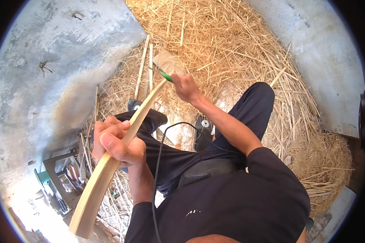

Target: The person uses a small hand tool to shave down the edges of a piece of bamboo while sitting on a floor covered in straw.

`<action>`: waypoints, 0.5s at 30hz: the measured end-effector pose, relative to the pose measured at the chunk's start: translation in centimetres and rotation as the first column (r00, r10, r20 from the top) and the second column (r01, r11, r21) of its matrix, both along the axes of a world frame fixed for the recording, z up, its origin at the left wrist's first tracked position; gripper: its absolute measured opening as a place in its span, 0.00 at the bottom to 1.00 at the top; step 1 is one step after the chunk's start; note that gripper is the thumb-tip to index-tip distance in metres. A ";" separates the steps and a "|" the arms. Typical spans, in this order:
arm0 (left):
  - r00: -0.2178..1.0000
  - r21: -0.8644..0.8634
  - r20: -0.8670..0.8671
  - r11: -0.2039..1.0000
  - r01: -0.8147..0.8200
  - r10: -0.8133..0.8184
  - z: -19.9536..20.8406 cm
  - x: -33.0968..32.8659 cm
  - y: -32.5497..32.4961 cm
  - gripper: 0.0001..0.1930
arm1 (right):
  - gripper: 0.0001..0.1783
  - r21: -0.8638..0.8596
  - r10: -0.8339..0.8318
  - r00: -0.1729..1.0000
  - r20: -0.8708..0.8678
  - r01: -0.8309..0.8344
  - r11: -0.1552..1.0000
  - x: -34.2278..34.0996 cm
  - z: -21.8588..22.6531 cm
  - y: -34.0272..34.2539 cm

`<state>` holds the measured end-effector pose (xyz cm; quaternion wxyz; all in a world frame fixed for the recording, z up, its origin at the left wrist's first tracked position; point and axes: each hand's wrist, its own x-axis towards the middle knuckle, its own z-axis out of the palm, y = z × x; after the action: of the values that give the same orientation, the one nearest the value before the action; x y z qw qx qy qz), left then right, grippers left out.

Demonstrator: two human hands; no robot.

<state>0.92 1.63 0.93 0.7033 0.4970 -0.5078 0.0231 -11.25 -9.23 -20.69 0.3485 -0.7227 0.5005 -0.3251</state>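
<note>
A long, pale split bamboo strip (91,200) slants from the lower left up toward the middle. My left hand (119,141) is wrapped round it near its middle, thumb on top. By the strip's far, narrow end, my right hand (184,87) is closed on a knife with a green handle (166,76). The thin dark blade points up and left, close to the tip of the strip. Whether blade and strip touch I cannot tell. The fingers of my right hand partly hide the handle.
Pale shavings (219,36) lie heaped ahead and to the right. Narrow slats (142,67) stand out beyond the strip's tip. Grey walls (69,44) rise on both sides. A box-like frame (63,178) with small items sits lower left. A black cable (159,158) loops across my lap.
</note>
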 end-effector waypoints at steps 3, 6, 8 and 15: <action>0.999 0.045 0.039 0.998 0.035 -0.036 0.1 -0.7 -0.1 0.17 | 0.40 0.245 -0.078 0.920 -0.385 0.183 0.952 -1.2 -4.8 -0.9; 0.985 0.078 0.159 0.996 0.051 -0.063 0.9 -0.7 -0.4 0.17 | 0.43 0.258 -0.097 0.929 -0.357 0.197 0.946 -0.9 -4.4 -2.0; 0.995 0.007 0.096 1.000 0.030 -0.030 1.3 -0.7 -0.2 0.17 | 0.43 0.376 -0.001 0.943 -0.333 0.134 0.917 -2.1 -4.4 -1.6; 1.000 0.054 -0.019 0.998 -0.013 0.014 1.8 -0.3 -1.1 0.18 | 0.39 0.555 0.215 0.967 -0.140 -0.103 0.826 -3.1 -4.1 0.3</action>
<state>0.60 0.55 2.76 0.6943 0.5193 -0.4983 0.0095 -14.31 -8.94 -24.83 0.5137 -0.6620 0.5417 -0.0666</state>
